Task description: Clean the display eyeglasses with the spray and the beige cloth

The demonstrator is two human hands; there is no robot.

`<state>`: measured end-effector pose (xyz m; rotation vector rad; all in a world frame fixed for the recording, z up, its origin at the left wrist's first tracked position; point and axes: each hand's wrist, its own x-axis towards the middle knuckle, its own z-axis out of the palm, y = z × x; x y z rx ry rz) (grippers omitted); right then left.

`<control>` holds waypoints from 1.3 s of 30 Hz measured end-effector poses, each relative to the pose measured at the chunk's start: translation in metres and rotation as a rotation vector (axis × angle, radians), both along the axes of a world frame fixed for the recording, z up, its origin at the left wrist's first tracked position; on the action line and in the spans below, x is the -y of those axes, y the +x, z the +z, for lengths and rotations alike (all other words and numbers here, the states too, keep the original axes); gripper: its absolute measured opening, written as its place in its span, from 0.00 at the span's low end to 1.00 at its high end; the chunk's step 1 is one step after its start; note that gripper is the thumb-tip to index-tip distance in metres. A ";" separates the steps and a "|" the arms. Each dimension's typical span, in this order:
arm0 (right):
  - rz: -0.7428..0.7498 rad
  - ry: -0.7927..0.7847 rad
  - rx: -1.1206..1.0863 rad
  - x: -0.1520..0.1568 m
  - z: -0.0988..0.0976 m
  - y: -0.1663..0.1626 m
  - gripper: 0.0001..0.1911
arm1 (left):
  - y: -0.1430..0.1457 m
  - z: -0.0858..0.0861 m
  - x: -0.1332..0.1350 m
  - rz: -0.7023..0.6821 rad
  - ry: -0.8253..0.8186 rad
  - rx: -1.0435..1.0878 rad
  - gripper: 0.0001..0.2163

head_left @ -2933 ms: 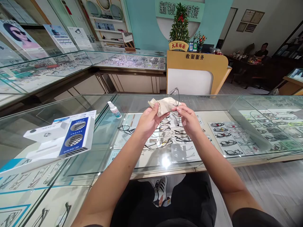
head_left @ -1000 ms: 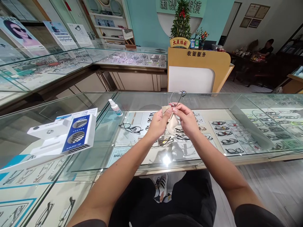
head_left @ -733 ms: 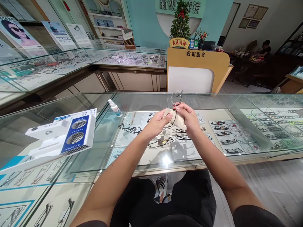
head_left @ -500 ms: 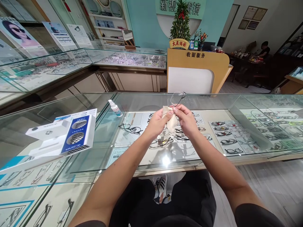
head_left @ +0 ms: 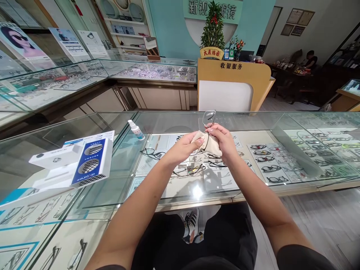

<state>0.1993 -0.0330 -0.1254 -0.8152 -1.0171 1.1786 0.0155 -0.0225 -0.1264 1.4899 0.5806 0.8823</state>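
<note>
Above the glass counter, my left hand (head_left: 188, 147) pinches a cream cleaning cloth (head_left: 213, 146) around a dark temple of a pair of eyeglasses (head_left: 209, 117). My right hand (head_left: 223, 138) is closed on the glasses near the frame, with cloth bunched under its fingers. One clear lens rises above the right fingertips; the rest of the frame is partly hidden by hand and cloth. Left of my hands, a white spray bottle (head_left: 136, 130) stands on the glass. A dark-framed pair of glasses (head_left: 153, 153) lies to the left of my left forearm.
An opened white and blue box (head_left: 91, 161) sits on the left of the glass display counter (head_left: 168, 122). Rows of frames (head_left: 270, 159) show under the glass. Beyond is a wooden cashier desk (head_left: 261, 78) with a plant (head_left: 213, 28). A person (head_left: 311, 60) sits far right.
The glasses have turned, so the lens now faces me and a temple points down across the cloth. The cloth has spread towards my right hand. My left hand has shifted slightly left.
</note>
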 end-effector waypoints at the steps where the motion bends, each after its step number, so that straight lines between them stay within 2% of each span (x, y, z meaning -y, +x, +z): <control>1: 0.005 -0.004 0.002 0.000 0.000 0.000 0.08 | 0.001 0.001 0.001 0.001 0.008 -0.005 0.25; 3: 0.017 0.009 0.014 -0.001 -0.002 -0.001 0.09 | 0.006 0.000 0.004 0.057 0.006 0.007 0.26; 8: 0.031 0.121 0.050 -0.002 -0.008 -0.007 0.13 | 0.021 -0.006 0.010 0.301 0.012 0.103 0.29; 11: 0.029 0.147 0.073 -0.002 -0.008 -0.007 0.12 | 0.021 -0.009 0.009 0.357 -0.005 0.107 0.30; 13: 0.009 0.147 0.083 -0.002 -0.008 -0.005 0.10 | 0.016 -0.009 0.006 0.327 -0.039 0.075 0.31; 16: 0.001 0.114 0.068 -0.004 -0.007 -0.001 0.07 | 0.005 -0.003 0.003 0.140 -0.077 0.018 0.31; 18: 0.003 0.086 0.041 -0.005 -0.007 0.000 0.06 | -0.002 0.002 0.002 0.022 -0.046 -0.026 0.28; 20: 0.004 0.077 0.017 -0.006 -0.009 0.000 0.07 | -0.003 0.005 0.003 0.004 0.000 -0.039 0.27; 28: 0.026 0.128 -0.009 -0.003 -0.015 -0.013 0.14 | 0.020 -0.006 0.010 0.335 0.018 0.095 0.30; 34: -0.046 0.146 0.019 0.000 -0.009 -0.008 0.12 | 0.022 -0.014 -0.002 0.368 -0.052 0.133 0.33; 36: -0.074 0.129 0.028 0.000 -0.004 -0.001 0.12 | 0.016 -0.014 -0.011 0.437 -0.106 0.155 0.32; 39: -0.115 0.100 0.017 -0.002 0.003 0.010 0.11 | 0.002 -0.007 -0.026 0.634 -0.279 0.231 0.28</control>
